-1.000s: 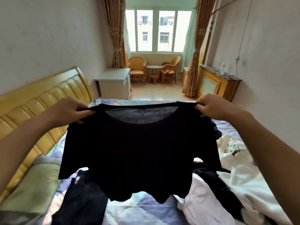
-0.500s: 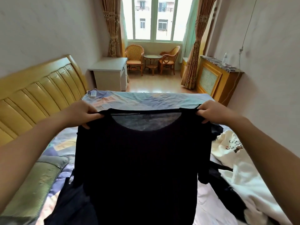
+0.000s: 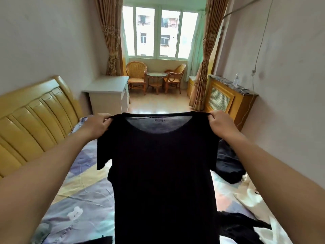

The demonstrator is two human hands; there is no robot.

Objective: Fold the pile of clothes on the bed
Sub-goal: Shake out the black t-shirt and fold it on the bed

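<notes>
- Black T-shirt (image 3: 163, 173) hangs spread above the bed (image 3: 84, 196).
- Left hand (image 3: 95, 126) pinches its left shoulder.
- Right hand (image 3: 220, 123) pinches its right shoulder.
- Dark garment (image 3: 227, 164) lies right of the shirt.

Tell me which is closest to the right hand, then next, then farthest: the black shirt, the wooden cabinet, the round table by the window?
1. Black shirt: its shoulder is pinched in the right hand.
2. Wooden cabinet: just beyond the hand, against the right wall.
3. Round table: far off by the window, between two wicker chairs.
</notes>
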